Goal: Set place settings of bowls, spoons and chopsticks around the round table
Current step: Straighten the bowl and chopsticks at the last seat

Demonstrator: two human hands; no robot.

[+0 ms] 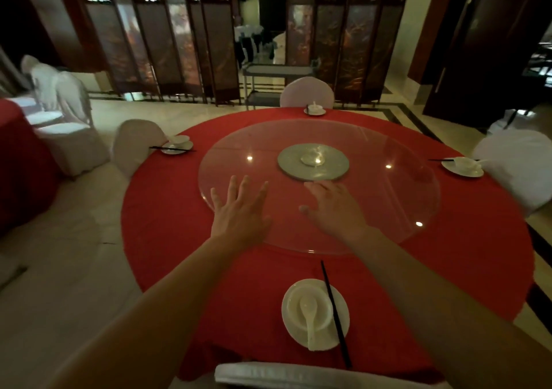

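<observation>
On the left edge of the round table under its red cloth (167,224), a white plate with bowl and black chopsticks (176,147) is laid before a covered chair. My left hand (240,212) hovers empty, fingers spread, over the clear glass turntable (388,197). At the far side sits another white bowl setting (314,109). Nearest me, a white plate with bowl, white ceramic spoon and black chopsticks (315,311) is complete. My right hand (336,209) is also open, holding nothing. The right-hand setting (462,166) is down too. Four places look set; I judge the gaps between them remain.
</observation>
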